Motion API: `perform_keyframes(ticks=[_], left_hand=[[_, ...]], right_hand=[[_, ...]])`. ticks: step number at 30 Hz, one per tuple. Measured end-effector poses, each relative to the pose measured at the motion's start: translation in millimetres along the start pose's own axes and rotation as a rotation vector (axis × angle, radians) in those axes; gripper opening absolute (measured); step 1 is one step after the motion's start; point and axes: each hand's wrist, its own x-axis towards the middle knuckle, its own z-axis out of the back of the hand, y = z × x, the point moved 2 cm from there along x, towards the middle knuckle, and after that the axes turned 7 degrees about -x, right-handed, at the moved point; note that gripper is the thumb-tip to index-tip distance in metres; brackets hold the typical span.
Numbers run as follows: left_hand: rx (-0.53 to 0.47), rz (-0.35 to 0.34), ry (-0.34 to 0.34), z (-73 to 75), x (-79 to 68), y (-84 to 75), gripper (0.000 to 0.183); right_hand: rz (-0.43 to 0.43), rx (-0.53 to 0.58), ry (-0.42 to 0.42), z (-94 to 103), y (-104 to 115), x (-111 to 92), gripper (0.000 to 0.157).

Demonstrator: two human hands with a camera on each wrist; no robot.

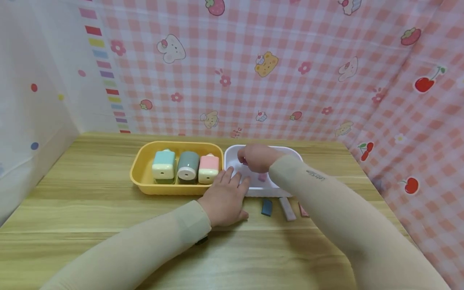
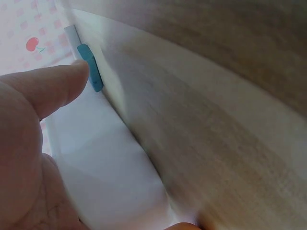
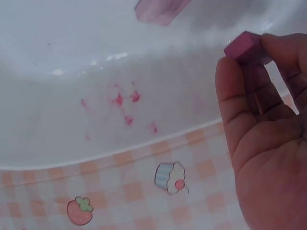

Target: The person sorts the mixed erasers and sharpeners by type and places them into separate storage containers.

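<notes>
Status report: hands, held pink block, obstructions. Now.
Right hand pinches pink block over white tray. Left hand spread across tray's near-left corner. Second pink block lies in tray, apart; nothing visibly blocking.

1. Wood-grained desk (image 1: 72, 209), pale with darker streaks, spans left to right.
2. Pink-and-white checked cloth (image 1: 239, 40) hangs along the far side, printed with strawberries (image 1: 216, 7), flowers (image 1: 117, 47) and cupcakes (image 1: 261, 117).
3. Right, more checks with cherries (image 1: 424, 84).
4. Left, a white sheet (image 1: 40, 52) bears coloured dots (image 1: 34, 146).
</notes>
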Motion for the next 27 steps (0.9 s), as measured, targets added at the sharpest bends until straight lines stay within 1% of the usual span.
perform_keyframes(ticks=[3, 6, 13, 19, 25, 27], left_hand=[[-0.005, -0.001, 0.004, 0.7, -0.2, -0.7, 0.096], [-0.003, 0.001, -0.001, 0.3, 0.1, -1.4, 0.096], [-0.004, 0.012, 0.006, -0.5, 0.5, -1.7, 0.098], [0.004, 0.013, 0.012, -0.3, 1.6, -0.5, 0.098], [0.018, 0.016, 0.006, -0.2, 1.1, -0.5, 0.097], [0.019, 0.017, 0.002, -0.5, 1.1, -0.6, 0.097]], right_hand=[[-0.035, 0.079, 0.052, -2.7, 4.0, 0.5, 0.023], [-0.070, 0.139, 0.071, -6.4, 4.2, 2.4, 0.021], [-0.046, 0.029, 0.074, -15.4, -0.7, 12.1, 0.012], [-0.067, 0.035, 0.104, -19.6, -3.1, 17.5, 0.011], [-0.044, -0.020, 0.078, -23.8, -2.1, 22.3, 0.012], [-0.043, -0.022, 0.066, -24.7, -2.4, 23.5, 0.013]])
